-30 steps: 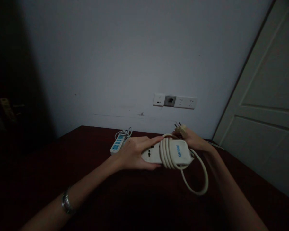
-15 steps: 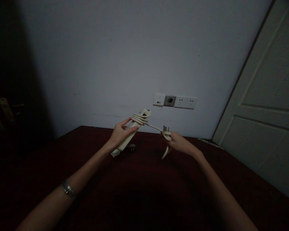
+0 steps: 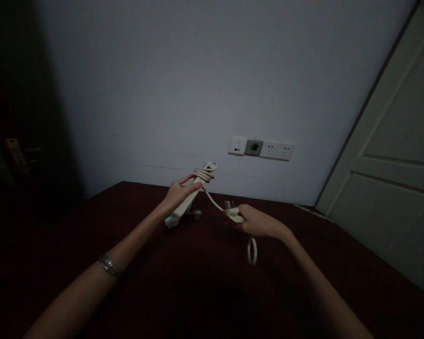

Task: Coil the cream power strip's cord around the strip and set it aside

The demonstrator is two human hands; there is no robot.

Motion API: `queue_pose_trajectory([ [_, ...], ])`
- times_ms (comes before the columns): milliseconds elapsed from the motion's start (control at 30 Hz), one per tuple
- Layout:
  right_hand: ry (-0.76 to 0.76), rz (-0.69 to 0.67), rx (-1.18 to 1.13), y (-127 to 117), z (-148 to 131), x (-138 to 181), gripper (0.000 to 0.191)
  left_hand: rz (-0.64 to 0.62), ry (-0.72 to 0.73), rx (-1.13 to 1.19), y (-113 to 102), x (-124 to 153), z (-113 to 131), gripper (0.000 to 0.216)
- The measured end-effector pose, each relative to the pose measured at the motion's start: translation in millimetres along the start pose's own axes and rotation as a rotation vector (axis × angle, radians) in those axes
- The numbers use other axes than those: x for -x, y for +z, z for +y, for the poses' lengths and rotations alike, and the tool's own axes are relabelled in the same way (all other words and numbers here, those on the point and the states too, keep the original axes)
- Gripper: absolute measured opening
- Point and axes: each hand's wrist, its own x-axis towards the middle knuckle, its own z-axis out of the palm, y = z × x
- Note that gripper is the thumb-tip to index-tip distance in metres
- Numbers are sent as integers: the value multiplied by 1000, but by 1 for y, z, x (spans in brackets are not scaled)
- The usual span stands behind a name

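Observation:
A white power strip (image 3: pixel 187 202) is tilted in my left hand (image 3: pixel 179 193), which is closed around its middle. White cord (image 3: pixel 204 175) is wrapped in several turns around the strip's upper end. From the strip a length of cord runs down to the right, to a white plug (image 3: pixel 234 214) that my right hand (image 3: pixel 256 220) grips, its metal prongs pointing up. Below my right hand hangs a loop of cord (image 3: pixel 252 251). Close under the strip, another plug (image 3: pixel 195 214) with prongs lies in shadow; what it joins to is hidden.
Behind the dark red tabletop (image 3: pixel 155 263) rises a pale wall with a row of sockets (image 3: pixel 276 150). To the right stands a panelled white door (image 3: pixel 392 179). A flat strip-like thing (image 3: pixel 313 212) lies at the table's back right edge.
My right hand has moved down and slightly left with the plug, and the cord now leaves the strip lower. The hanging cord shows as a loop. My left hand keeps its hold.

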Motion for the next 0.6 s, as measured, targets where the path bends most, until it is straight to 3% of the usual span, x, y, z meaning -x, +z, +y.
queue_pose_trajectory([
  [200, -40, 24, 199, -4, -26, 19, 11, -150, 243, -396, 10, 9, -8, 70],
  [367, -36, 66, 253, -11, -38, 32, 11, -268, 354, -675, 18, 21, -5, 72],
  [600, 19, -45, 325, -20, -45, 45, 12, -465, 599, -1002, 38, 47, 4, 77],
])
